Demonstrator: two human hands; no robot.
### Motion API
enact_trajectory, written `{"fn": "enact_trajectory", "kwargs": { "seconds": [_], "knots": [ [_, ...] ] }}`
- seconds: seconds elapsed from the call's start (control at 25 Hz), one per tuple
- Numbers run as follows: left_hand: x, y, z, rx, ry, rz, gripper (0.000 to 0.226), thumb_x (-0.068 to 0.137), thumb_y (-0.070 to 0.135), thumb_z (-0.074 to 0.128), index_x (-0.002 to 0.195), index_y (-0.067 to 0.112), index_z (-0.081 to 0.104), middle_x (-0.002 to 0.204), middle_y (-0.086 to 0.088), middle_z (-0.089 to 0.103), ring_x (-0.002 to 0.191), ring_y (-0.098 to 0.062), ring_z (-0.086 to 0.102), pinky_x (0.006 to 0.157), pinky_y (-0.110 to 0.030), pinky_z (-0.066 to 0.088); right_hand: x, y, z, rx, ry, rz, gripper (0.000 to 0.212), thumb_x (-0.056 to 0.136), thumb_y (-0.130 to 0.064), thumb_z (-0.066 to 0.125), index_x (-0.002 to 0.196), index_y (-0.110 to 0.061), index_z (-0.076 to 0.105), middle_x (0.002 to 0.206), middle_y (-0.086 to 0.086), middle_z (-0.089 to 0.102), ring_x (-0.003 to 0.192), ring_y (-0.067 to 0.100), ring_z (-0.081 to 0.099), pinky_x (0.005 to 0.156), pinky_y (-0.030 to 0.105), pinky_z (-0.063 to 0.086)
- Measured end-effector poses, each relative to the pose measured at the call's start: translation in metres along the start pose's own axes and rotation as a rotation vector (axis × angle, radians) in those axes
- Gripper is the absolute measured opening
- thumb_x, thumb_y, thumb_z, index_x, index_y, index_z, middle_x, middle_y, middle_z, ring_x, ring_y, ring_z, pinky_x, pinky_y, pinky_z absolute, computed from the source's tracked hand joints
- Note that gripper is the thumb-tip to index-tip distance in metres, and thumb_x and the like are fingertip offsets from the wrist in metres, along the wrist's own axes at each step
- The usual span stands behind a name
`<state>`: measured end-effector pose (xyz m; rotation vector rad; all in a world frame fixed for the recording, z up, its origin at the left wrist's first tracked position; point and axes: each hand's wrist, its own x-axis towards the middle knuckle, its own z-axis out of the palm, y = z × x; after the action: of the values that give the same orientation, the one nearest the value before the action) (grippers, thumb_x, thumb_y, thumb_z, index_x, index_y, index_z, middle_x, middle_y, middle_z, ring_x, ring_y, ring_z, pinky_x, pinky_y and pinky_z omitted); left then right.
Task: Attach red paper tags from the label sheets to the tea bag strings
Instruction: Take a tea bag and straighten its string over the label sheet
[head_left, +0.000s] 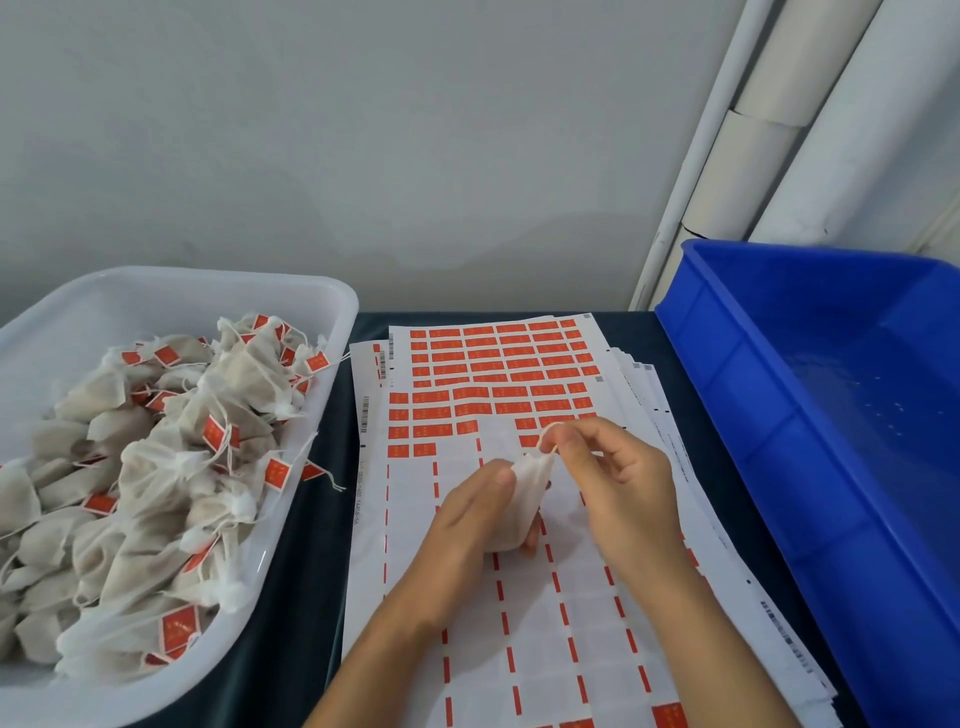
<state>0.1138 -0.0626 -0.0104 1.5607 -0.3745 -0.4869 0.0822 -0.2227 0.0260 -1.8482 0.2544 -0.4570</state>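
Red tags fill the far rows of the label sheets on the dark worktop. In the head view, the left hand curls round a tea bag above the sheets, while the right hand pinches its string. Tagged bags fill the white tray at left; a blue bin stands right.

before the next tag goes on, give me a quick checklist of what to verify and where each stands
1. Tea bag held: ok, left hand grips it above the sheets.
2. String end in reach: ok, right hand pinches the string.
3. Red tags left on the top label sheet: ok, rows remain at the far end.
4. Tag already on this string: cannot tell.
5. White tray has room: ok, though piled with tagged bags.
6. Blue bin contents: cannot tell.
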Motion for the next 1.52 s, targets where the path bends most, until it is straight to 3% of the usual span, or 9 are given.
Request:
{"fn": "enact_trajectory", "kwargs": {
  "seconds": [0.16,0.44,0.52,0.68,0.8,0.96,1.12,1.28,1.52],
  "knots": [
    [0.002,0.001,0.004,0.08,-0.015,-0.035,0.051,0.082,0.084,0.039,0.097,0.047,0.071,0.097,0.015,0.071,0.095,-0.006,0.068,0.08,-0.018,0.054,0.004,0.001,-0.001,0.195,0.069,0.078,0.028,0.105,-0.028,0.056,0.086,-0.031,0.076,0.092,-0.009,0.078,0.092,0.012,0.074,0.077,0.025,0.06],
    [0.007,0.002,0.005,0.188,-0.062,0.012,0.047,0.085,0.079,0.046,0.087,0.036,0.063,0.088,0.004,0.066,0.079,-0.01,0.061,0.071,-0.014,0.05,0.019,0.0,-0.003,0.487,0.165,0.218,0.029,0.106,-0.03,0.055,0.087,-0.03,0.077,0.089,0.007,0.076,0.08,0.022,0.075,0.072,0.031,0.062],
    [0.006,0.001,0.005,0.17,-0.038,0.029,0.042,0.086,0.076,0.048,0.085,0.037,0.065,0.086,0.007,0.065,0.078,-0.006,0.062,0.07,-0.011,0.05,0.02,0.008,-0.004,0.374,0.17,0.219,0.025,0.106,-0.032,0.056,0.091,-0.029,0.075,0.093,-0.001,0.077,0.086,0.018,0.076,0.072,0.029,0.063],
    [0.006,0.003,0.001,0.025,0.1,0.02,0.032,0.09,0.066,0.054,0.091,0.039,0.07,0.094,0.011,0.071,0.093,-0.005,0.068,0.075,-0.012,0.054,0.012,0.028,-0.008,-0.246,0.17,0.107,0.017,0.102,-0.037,0.061,0.118,-0.043,0.057,0.114,-0.025,0.064,0.098,0.002,0.065,0.089,0.031,0.059],
    [0.005,0.006,0.0,-0.033,0.113,0.002,0.033,0.091,0.064,0.056,0.091,0.035,0.072,0.095,0.005,0.073,0.094,-0.007,0.068,0.077,-0.006,0.05,0.0,0.034,-0.004,-0.275,0.203,-0.047,0.038,0.103,-0.031,0.06,0.134,-0.048,0.047,0.133,-0.029,0.052,0.119,-0.004,0.055,0.098,0.023,0.048],
    [0.002,0.008,0.0,-0.047,0.061,-0.017,0.041,0.097,0.06,0.057,0.096,0.022,0.072,0.096,0.0,0.072,0.095,-0.016,0.068,0.084,-0.017,0.055,-0.016,0.043,0.003,-0.214,0.036,-0.168,0.046,0.104,-0.044,0.049,0.147,-0.054,0.039,0.148,-0.041,0.038,0.141,-0.005,0.038,0.107,0.02,0.037],
    [0.005,0.006,0.0,-0.015,0.01,-0.02,0.044,0.093,0.054,0.051,0.098,0.015,0.07,0.096,-0.008,0.068,0.098,-0.028,0.065,0.089,-0.03,0.054,-0.011,0.046,0.003,-0.149,-0.109,-0.121,0.031,0.1,-0.054,0.055,0.131,-0.055,0.057,0.135,-0.037,0.055,0.13,-0.009,0.049,0.101,0.016,0.044],
    [0.006,0.004,0.003,0.064,0.013,-0.015,0.041,0.095,0.063,0.051,0.092,0.026,0.07,0.093,0.0,0.068,0.092,-0.017,0.065,0.084,-0.023,0.054,-0.013,0.047,0.002,-0.124,0.061,-0.135,0.014,0.088,-0.054,0.063,0.099,-0.046,0.068,0.103,-0.027,0.071,0.104,-0.002,0.066,0.081,0.005,0.051],
    [0.008,0.002,0.003,0.133,-0.032,0.016,0.032,0.094,0.062,0.048,0.091,0.039,0.07,0.095,0.009,0.069,0.092,-0.01,0.065,0.079,-0.023,0.053,-0.012,0.05,0.002,-0.218,0.248,-0.214,0.011,0.091,-0.042,0.065,0.102,-0.04,0.067,0.104,-0.022,0.069,0.105,-0.002,0.064,0.084,0.009,0.05]
  ]
}}
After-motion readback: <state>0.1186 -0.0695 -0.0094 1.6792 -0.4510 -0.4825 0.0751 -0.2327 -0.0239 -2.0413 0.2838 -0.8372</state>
